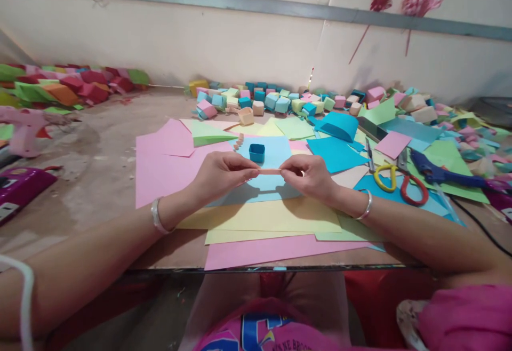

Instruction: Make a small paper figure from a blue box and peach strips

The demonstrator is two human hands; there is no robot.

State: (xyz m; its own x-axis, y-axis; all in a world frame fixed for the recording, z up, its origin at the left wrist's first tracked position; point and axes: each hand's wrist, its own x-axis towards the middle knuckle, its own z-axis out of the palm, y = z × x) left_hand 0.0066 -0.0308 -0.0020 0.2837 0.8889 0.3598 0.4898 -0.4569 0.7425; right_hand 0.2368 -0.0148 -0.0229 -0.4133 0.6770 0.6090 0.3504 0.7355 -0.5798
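Note:
Both hands hold a narrow folded strip of peach paper point(269, 171) level above the table. My left hand point(224, 174) pinches its left end, fingers closed. My right hand point(306, 175) pinches the right end the same way. Each wrist wears a silver bangle. Just beyond the strip stands a small open blue paper box point(256, 152) on a light blue sheet point(276, 151). Under my hands lie overlapping pink, yellow and green paper sheets point(264, 217).
Yellow-and-red scissors point(400, 183) and a blue glue gun point(440, 172) lie to the right. A peach paper box point(246, 116) and several small coloured paper cubes point(280, 103) fill the back. A pink glue gun point(24, 127) and folded papers sit at the left. The table's front edge point(256, 270) is near.

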